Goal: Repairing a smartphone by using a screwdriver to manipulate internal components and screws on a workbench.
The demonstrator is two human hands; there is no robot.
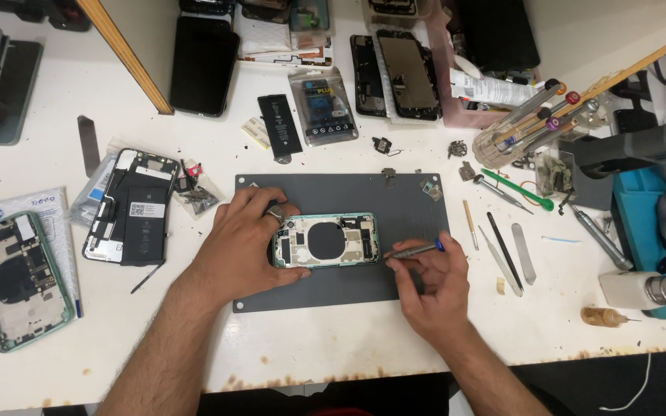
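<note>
An opened green phone housing lies on a dark grey work mat. My left hand grips the housing's left end, with a ring on one finger. My right hand holds a small screwdriver with a blue cap. The screwdriver's tip touches the right edge of the housing.
A second green housing and an opened black phone lie to the left. Tweezers and pry tools rest right of the mat. A screwdriver rack, loose batteries and phone parts stand behind. A small bottle is at right.
</note>
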